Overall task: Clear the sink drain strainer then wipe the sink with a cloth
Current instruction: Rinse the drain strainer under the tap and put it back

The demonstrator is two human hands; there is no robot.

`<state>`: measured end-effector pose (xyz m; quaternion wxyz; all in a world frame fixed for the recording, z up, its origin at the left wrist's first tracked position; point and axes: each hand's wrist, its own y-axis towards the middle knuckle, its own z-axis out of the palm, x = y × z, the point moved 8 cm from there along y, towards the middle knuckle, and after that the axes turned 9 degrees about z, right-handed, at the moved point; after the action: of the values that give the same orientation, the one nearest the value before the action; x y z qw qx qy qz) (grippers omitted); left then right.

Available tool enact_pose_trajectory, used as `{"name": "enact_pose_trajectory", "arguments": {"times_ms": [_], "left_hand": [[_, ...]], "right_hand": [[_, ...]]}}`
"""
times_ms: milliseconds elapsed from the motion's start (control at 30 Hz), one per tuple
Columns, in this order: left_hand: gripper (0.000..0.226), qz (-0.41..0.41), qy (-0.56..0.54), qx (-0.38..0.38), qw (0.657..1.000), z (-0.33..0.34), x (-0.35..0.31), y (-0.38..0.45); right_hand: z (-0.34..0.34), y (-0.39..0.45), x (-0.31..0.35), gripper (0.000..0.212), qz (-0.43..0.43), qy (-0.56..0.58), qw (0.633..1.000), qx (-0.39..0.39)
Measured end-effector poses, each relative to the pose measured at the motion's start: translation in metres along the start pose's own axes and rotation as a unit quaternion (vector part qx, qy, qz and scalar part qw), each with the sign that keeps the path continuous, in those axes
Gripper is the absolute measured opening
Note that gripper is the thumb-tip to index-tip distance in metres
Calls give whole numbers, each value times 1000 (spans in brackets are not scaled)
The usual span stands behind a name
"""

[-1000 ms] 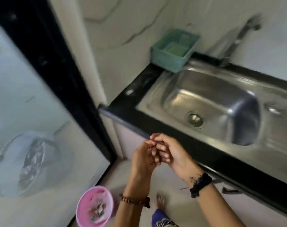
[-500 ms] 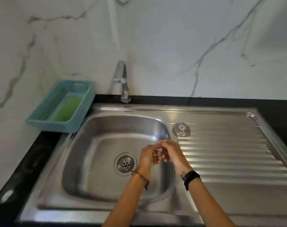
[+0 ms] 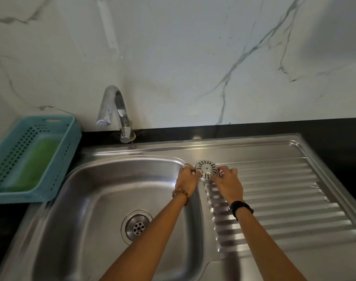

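1. The round drain strainer [image 3: 206,170] sits on the steel sink top at the far left corner of the ribbed draining board [image 3: 284,199], just right of the basin's far right rim.
2. The left hand [image 3: 187,179] is at the strainer's left edge, its fingers curled and touching the rim; a ring shows on one finger and a beaded bracelet [image 3: 181,194] circles the wrist.
3. The right hand [image 3: 229,182] is at the strainer's right edge, fingertips pinched onto the rim; a black band [image 3: 240,207] wraps that wrist.
4. The strainer thus lies between the two hands, gripped from both sides; whether it is lifted off the steel or resting on it cannot be told.
5. In the sink basin [image 3: 96,199], the open drain [image 3: 137,227] shows its perforated centre, near and left of the hands, well apart from the strainer.
6. A chrome tap [image 3: 116,110] stands at the far edge of the black desk [image 3: 335,128].
7. At the far left, a teal perforated basket [image 3: 2,165] holds a green cloth [image 3: 35,161].
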<state>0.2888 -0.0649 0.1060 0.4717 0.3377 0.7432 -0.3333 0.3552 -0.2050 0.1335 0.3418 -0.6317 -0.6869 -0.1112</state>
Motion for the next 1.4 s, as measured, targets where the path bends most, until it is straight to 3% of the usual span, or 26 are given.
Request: {"name": "enact_pose_trajectory", "arguments": {"times_ms": [100, 200, 367, 467, 600, 700, 800, 933, 1067, 1133, 1200, 1267, 1333, 1400], "left_hand": [[5, -63, -131, -6, 989, -1, 10, 0], [11, -119, -236, -5, 964, -2, 20, -7], [27, -81, -349, -65, 931, -38, 21, -21], [49, -104, -422, -109, 894, -84, 39, -29], [46, -149, -430, -138, 880, -148, 71, -43], [43, -168, -435, -128, 875, -179, 82, -45], [40, -163, -444, -105, 875, -198, 87, -42], [32, -159, -448, -65, 877, -206, 94, -33], [27, -171, -438, -30, 882, -197, 99, -25], [27, -177, -431, -25, 885, -192, 101, -25], [29, -187, -441, -29, 877, -187, 104, -27], [32, -204, -458, -37, 864, -185, 108, -29], [33, -219, -462, -43, 858, -184, 114, -32], [33, -226, -459, -48, 858, -185, 119, -37]], "right_hand": [[4, 0, -3, 33, 15, 68, 997, 20], [15, -7, 2, 26, 33, 134, 990, 37], [44, -30, 26, 19, 29, 195, 980, 26], [62, -42, 70, 22, -23, 185, 982, 9], [103, -57, 174, 40, -120, 203, 971, 47], [135, -62, 242, 46, -202, 132, 968, 66], [149, -59, 270, 36, -265, -4, 964, -27], [154, -48, 279, 28, -343, -171, 914, -134], [166, -53, 287, 29, -458, -263, 839, -132], [167, -55, 289, 30, -488, -267, 825, -103], [159, -50, 280, 26, -438, -177, 880, -52], [152, -49, 254, 18, -328, -2, 945, -13], [155, -54, 219, 7, -215, 104, 971, 8], [172, -57, 185, 15, -106, 90, 987, 78]]}}
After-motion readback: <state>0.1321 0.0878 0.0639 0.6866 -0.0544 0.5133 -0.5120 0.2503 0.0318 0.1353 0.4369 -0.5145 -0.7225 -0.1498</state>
